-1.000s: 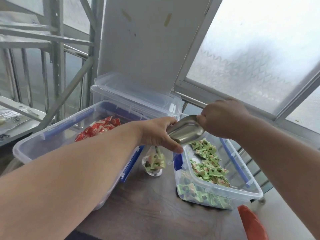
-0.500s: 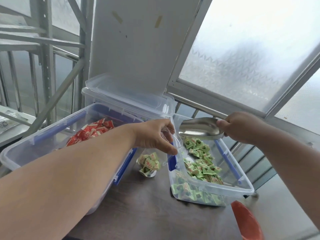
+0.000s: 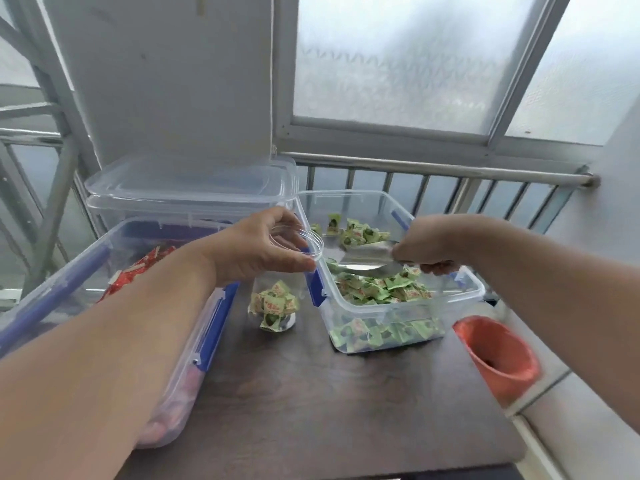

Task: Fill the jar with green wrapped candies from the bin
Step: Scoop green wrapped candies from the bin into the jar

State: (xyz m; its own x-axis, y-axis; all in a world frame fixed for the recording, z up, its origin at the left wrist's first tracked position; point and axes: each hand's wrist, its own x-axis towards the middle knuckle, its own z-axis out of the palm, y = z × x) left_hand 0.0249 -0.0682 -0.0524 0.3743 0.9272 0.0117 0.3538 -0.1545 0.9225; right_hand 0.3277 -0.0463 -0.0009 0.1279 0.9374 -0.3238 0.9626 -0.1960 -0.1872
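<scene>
A clear jar (image 3: 277,299) stands on the dark table between two bins, with several green wrapped candies in its bottom. My left hand (image 3: 258,249) grips the jar's rim from above. The clear bin (image 3: 398,308) to the right holds many green wrapped candies (image 3: 381,291). My right hand (image 3: 433,242) holds the handle of a metal scoop (image 3: 363,254), which lies low inside the bin, its bowl toward the jar and a few candies at its far edge.
A large clear bin with red wrapped candies (image 3: 138,271) sits left, under my left forearm. Stacked clear lids (image 3: 190,188) lie behind it. An orange cup (image 3: 498,355) stands on the ledge at right. A metal railing (image 3: 433,168) runs behind the bins.
My right hand has brought the scoop from above the jar's mouth down into the green candy bin. My left hand has stayed on the jar's rim. The camera has shifted.
</scene>
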